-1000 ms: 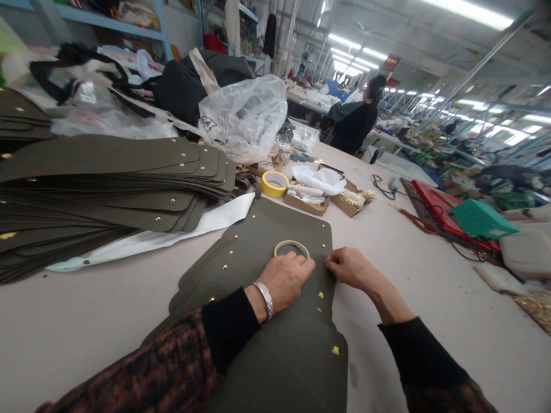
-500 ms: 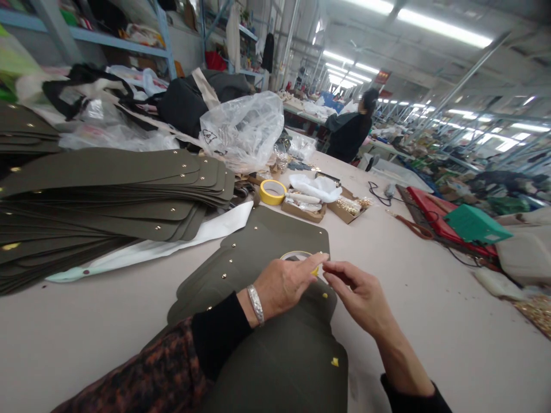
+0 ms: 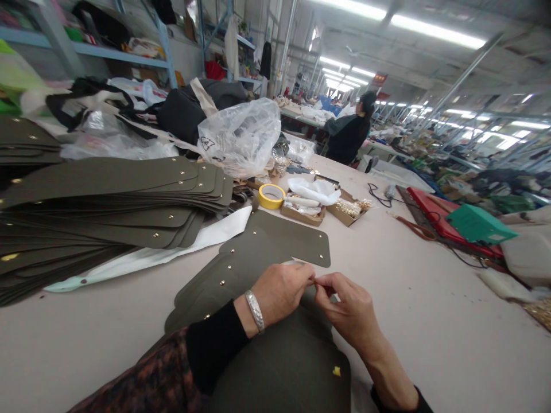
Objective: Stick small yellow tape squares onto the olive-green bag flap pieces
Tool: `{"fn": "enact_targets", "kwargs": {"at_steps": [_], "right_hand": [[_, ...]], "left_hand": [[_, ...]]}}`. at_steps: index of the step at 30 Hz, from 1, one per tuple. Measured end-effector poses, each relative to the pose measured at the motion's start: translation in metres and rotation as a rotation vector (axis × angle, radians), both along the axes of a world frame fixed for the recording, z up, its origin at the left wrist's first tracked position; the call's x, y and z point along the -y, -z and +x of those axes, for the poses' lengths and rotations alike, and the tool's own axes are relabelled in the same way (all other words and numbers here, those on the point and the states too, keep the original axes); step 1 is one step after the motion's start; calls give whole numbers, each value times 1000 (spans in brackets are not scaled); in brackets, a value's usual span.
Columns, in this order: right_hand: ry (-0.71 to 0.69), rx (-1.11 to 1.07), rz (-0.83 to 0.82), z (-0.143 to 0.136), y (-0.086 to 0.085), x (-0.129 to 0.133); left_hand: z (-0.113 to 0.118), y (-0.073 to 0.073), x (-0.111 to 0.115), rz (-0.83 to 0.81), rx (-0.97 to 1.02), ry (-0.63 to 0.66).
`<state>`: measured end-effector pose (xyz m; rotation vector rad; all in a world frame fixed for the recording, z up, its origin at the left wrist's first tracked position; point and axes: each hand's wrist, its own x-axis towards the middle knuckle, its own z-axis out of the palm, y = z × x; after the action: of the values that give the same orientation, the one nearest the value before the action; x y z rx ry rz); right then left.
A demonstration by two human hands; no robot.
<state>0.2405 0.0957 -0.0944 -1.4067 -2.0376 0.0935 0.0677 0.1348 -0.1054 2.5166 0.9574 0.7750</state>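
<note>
My left hand (image 3: 279, 291), with a silver bangle at the wrist, is closed over a roll of yellow tape; only a pale bit of its rim (image 3: 294, 262) shows past the knuckles. The fingertips of my right hand (image 3: 350, 304) are pinched against my left fingertips; whatever lies between them is too small and hidden to make out. Under both hands lie overlapping olive-green panels (image 3: 275, 361) with rounded corners and small gold rivets. A scrap of yellow tape (image 3: 336, 371) sticks to the nearest panel.
A tall stack of olive panels (image 3: 107, 178) stands at left beside a white strip (image 3: 172, 252). Behind are another yellow tape roll (image 3: 271, 203), small boxes of gold hardware (image 3: 348, 207) and a plastic bag (image 3: 241, 135). A green box (image 3: 480, 223) sits at right. A person (image 3: 349, 129) is farther back.
My right hand has come in to meet my left fingertips and its fingers have closed into a pinch. Both hands sit slightly lower, and the tape roll is now mostly hidden.
</note>
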Motion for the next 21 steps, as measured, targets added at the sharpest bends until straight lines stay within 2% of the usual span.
{"fn": "enact_targets", "kwargs": {"at_steps": [2, 5, 7, 9, 14, 17, 21], "right_hand": [[90, -100, -103, -5, 0, 0], [208, -370, -345, -6, 3, -7], [267, -548, -476, 4, 8, -19], [327, -647, -536, 19, 12, -34], [300, -546, -697, 52, 18, -75], [285, -453, -740, 56, 21, -90], [262, -301, -759, 55, 22, -99]], "left_hand": [[0, 2, -1, 40, -3, -18], [2, 4, 1, 121, 44, -39], [3, 4, 3, 163, 80, -43], [4, 4, 2, 174, 72, -65], [4, 11, -6, 116, -220, -171], [3, 14, -10, 65, -334, -160], [4, 15, -11, 28, -369, -158]]}}
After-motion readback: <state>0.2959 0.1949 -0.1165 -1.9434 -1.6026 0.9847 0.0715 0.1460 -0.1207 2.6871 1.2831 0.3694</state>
